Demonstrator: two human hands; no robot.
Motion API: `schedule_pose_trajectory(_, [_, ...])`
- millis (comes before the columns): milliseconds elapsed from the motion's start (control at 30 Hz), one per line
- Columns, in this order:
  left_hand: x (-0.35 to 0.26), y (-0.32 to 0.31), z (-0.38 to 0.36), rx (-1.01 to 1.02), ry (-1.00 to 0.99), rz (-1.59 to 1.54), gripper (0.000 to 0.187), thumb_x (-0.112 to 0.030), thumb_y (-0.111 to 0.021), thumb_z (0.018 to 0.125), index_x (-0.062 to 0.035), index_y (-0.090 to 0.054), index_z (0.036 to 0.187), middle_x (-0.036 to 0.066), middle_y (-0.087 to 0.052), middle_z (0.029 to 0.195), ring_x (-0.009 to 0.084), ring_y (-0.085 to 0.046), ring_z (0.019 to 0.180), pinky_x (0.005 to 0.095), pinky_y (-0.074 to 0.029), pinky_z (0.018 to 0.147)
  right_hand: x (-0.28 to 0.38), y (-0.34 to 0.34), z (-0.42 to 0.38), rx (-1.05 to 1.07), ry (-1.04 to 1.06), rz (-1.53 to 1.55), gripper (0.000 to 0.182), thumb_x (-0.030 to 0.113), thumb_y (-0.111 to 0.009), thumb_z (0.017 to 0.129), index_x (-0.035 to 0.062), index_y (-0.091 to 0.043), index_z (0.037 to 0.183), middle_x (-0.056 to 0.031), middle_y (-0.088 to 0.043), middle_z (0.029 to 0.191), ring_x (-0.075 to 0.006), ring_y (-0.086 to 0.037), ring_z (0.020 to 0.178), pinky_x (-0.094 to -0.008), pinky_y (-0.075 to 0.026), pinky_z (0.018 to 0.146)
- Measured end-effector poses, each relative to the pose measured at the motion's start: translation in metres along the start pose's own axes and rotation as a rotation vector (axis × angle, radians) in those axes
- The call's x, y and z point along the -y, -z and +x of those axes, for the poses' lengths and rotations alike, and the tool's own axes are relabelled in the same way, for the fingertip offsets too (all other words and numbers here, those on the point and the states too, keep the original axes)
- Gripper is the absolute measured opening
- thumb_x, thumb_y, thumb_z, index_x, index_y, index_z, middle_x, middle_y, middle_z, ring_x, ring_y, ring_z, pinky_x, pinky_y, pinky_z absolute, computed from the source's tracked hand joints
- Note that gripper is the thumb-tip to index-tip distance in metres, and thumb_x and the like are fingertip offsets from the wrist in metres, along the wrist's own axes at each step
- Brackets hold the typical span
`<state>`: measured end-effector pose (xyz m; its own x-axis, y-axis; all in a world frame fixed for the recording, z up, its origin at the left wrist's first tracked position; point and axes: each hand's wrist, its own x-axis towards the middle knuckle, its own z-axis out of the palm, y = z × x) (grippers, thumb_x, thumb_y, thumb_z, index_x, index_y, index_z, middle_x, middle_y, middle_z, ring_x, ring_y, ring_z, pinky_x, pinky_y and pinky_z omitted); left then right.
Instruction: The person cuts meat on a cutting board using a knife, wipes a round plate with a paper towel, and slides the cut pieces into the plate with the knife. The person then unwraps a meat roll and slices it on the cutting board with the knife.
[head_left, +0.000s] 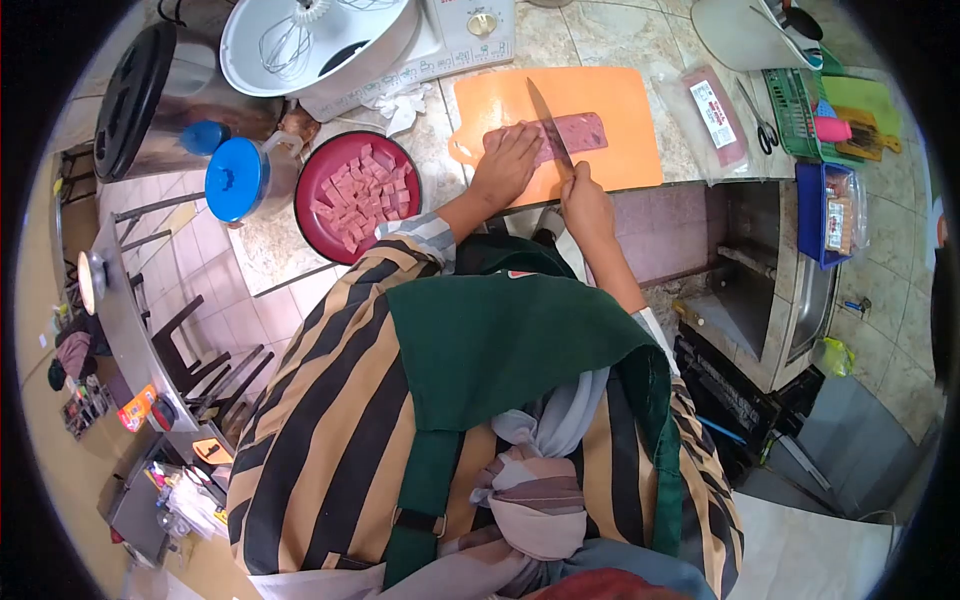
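An orange cutting board (625, 120) lies on the tiled counter. On it rests a flat slab of pink meat (583, 133). My left hand (508, 165) lies on the slab's left part, fingers pressed down on it. My right hand (586, 205) is wrapped round the handle of a long knife (545, 118), whose blade crosses the slab just right of my left fingers. Left of the board stands a round red plate (318, 185) with several cubes of pink meat (362, 195).
A white mixer bowl (245, 50) stands behind the plate. A blue-lidded jug (236, 180) is at the plate's left. Right of the board lie a packaged meat slab (712, 118) and scissors (765, 130), near a green basket (790, 105).
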<state>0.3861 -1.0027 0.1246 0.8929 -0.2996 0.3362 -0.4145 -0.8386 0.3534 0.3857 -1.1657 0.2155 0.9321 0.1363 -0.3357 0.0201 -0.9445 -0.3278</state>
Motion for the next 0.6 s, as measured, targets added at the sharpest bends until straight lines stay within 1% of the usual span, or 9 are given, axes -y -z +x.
schedule_pose_trajectory(300, [0.0074,-0.0055,-0.0003,-0.057,-0.013,-0.120,0.047,-0.014,-0.056,0.086,0.0016,-0.051,0.131,0.015,-0.047,0.139,0.0320,-0.041,0.132,0.0454,-0.031,0.109,0.0013,0.0008,0.0003,0.012,-0.005,-0.053,0.021,0.019,-0.044,0.095,-0.0009,-0.047,0.100,-0.0304,-0.065,0.082,-0.0465,-0.065,0.079,-0.0555,-0.051,0.070])
schedule_pose_trajectory(433, [0.0085,-0.0075,0.0014,-0.047,-0.020,-0.097,0.047,-0.014,-0.056,0.087,0.0013,-0.051,0.131,0.015,-0.048,0.139,0.0320,-0.041,0.131,0.0449,-0.032,0.109,0.0017,-0.0010,0.0013,0.001,0.029,-0.049,0.022,0.020,-0.043,0.095,-0.0014,-0.047,0.099,-0.0307,-0.065,0.082,-0.0466,-0.065,0.079,-0.0558,-0.051,0.070])
schedule_pose_trajectory(500, [0.0076,-0.0080,0.0013,-0.097,-0.034,-0.091,0.044,-0.015,-0.055,0.085,0.0024,-0.056,0.125,0.015,-0.050,0.136,0.0324,-0.044,0.128,0.0460,-0.034,0.106,0.0057,0.0012,-0.0002,0.015,0.011,-0.073,0.022,0.020,-0.041,0.096,-0.0018,-0.047,0.099,-0.0312,-0.065,0.082,-0.0471,-0.065,0.079,-0.0557,-0.051,0.070])
schedule_pose_trajectory(600, [0.0071,-0.0081,0.0011,-0.101,-0.035,-0.074,0.043,-0.014,-0.055,0.086,0.0020,-0.056,0.126,0.014,-0.051,0.136,0.0318,-0.044,0.128,0.0451,-0.034,0.106,0.0068,0.0003,0.0018,0.038,-0.006,-0.086,0.021,0.017,-0.039,0.095,-0.0017,-0.047,0.099,-0.0319,-0.065,0.085,-0.0468,-0.066,0.082,-0.0551,-0.051,0.072])
